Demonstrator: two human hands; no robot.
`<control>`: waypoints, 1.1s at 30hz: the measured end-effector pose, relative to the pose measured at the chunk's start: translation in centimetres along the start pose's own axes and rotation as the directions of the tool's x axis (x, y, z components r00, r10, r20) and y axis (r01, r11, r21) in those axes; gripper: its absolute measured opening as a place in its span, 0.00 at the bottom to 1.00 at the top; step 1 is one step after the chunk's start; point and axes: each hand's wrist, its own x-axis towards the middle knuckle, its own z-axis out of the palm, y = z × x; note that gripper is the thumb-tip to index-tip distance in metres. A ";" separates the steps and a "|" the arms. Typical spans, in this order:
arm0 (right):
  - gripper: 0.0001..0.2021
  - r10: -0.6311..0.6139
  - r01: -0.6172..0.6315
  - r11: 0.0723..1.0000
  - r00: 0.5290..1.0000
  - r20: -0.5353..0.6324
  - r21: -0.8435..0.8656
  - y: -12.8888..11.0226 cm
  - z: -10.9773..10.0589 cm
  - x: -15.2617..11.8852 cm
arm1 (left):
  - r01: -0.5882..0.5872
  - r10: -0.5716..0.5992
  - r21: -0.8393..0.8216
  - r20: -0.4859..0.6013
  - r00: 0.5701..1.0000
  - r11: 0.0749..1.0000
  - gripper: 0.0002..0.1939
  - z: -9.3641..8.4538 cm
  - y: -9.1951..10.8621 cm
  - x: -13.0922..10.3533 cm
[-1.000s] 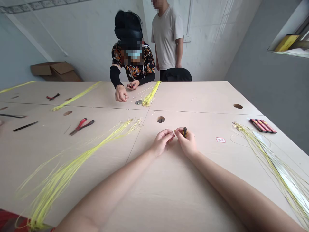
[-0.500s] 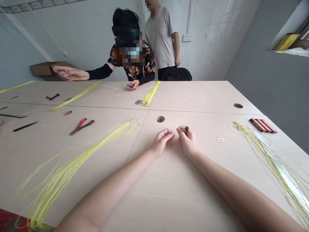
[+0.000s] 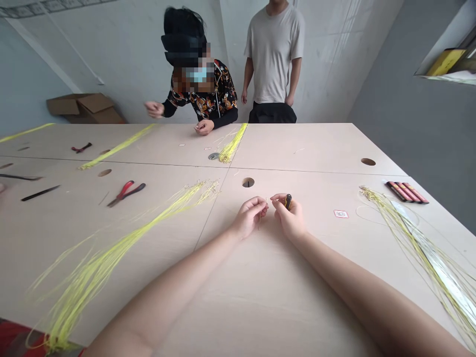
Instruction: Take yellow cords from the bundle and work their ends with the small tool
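My left hand (image 3: pixel 251 216) is above the table, thumb and fingertips pinched on a thin cord (image 3: pixel 259 225); a bit of it stands above the fingertips and a short end hangs below. Close by on the right, my right hand (image 3: pixel 290 214) is closed round a small black and yellow tool (image 3: pixel 288 201), whose dark end shows above the fist while the rest is hidden. Its index finger and thumb point toward the cord, with a small gap between the two hands.
Yellow cord bundles lie left (image 3: pixel 122 248) and right (image 3: pixel 405 233). Red-and-black pliers (image 3: pixel 126 193), black tweezers (image 3: pixel 40 193), a red and black pack (image 3: pixel 407 192) and a small label (image 3: pixel 341 213) rest on the table (image 3: pixel 238 307). A table hole (image 3: pixel 248 182) is beyond my hands. Two people are opposite.
Across the table, the seated person's outstretched hand has drawn in toward the body. The standing person has shifted right. My own hands have barely moved.
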 end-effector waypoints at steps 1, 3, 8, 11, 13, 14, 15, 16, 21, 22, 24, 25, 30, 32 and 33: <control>0.11 0.009 -0.009 1.000 1.000 -0.002 0.016 0.1 0.0 0.0 | -0.004 0.004 0.008 0.000 1.000 1.000 0.11 0.0 0.0 0.0; 0.11 0.019 -0.018 0.999 1.000 -0.012 0.026 0.2 -0.1 0.1 | -0.017 0.017 0.041 -0.001 1.000 0.999 0.11 0.0 0.0 0.0; 0.11 0.040 -0.039 0.997 0.999 -0.024 0.073 0.0 0.0 0.0 | -0.078 0.078 0.146 0.006 0.997 0.986 0.12 0.1 -0.3 -0.1; 0.11 0.046 -0.043 0.994 0.999 -0.029 0.101 -0.1 0.0 0.0 | -0.092 0.091 0.164 0.015 0.996 0.982 0.12 0.0 -0.5 -0.1; 0.11 0.044 -0.040 0.993 0.999 -0.029 0.111 -0.1 0.0 0.0 | -0.098 0.096 0.169 0.020 0.995 0.981 0.11 0.0 -0.6 -0.1; 0.11 0.044 -0.040 0.992 0.999 -0.029 0.116 -0.1 0.0 0.0 | -0.100 0.098 0.169 0.021 0.995 0.980 0.11 -0.1 -0.6 -0.1; 0.11 0.043 -0.039 0.992 0.999 -0.030 0.120 -0.1 0.0 0.0 | -0.100 0.097 0.168 0.022 0.995 0.981 0.11 -0.1 -0.6 -0.1; 0.11 0.042 -0.038 0.992 0.999 -0.032 0.123 -0.1 0.0 0.0 | -0.099 0.097 0.166 0.024 0.995 0.981 0.11 -0.1 -0.6 -0.1; 0.10 0.033 -0.029 0.994 0.999 -0.037 0.106 0.0 0.0 0.0 | -0.096 0.090 0.158 0.041 0.995 0.983 0.10 -0.1 -0.6 -0.1; 0.10 0.029 -0.025 0.995 0.999 -0.035 0.101 0.0 0.0 0.0 | -0.095 0.089 0.161 0.045 0.995 0.982 0.10 -0.1 -0.6 -0.1; 0.11 0.024 -0.021 0.995 0.999 -0.031 0.095 0.0 -0.1 0.0 | -0.090 0.083 0.170 0.049 0.995 0.981 0.10 -0.1 -0.6 -0.1; 0.11 0.023 -0.020 0.995 0.999 -0.032 0.094 0.0 -0.1 0.0 | -0.087 0.080 0.175 0.049 0.996 0.981 0.11 -0.1 -0.5 -0.1; 0.10 -0.001 0.002 0.998 1.000 -0.025 0.056 0.0 -0.1 0.0 | -0.070 0.063 0.172 0.042 0.997 0.983 0.12 -0.1 -0.4 -0.1; 0.09 -0.017 0.017 1.000 1.000 -0.008 0.017 0.1 -0.2 0.0 | -0.058 0.051 0.150 0.053 0.997 0.987 0.12 -0.1 -0.3 -0.2; 0.09 -0.024 0.024 1.000 1.000 -0.002 -0.001 0.1 -0.2 0.0 | -0.051 0.043 0.137 0.057 0.997 0.989 0.12 -0.1 -0.3 -0.2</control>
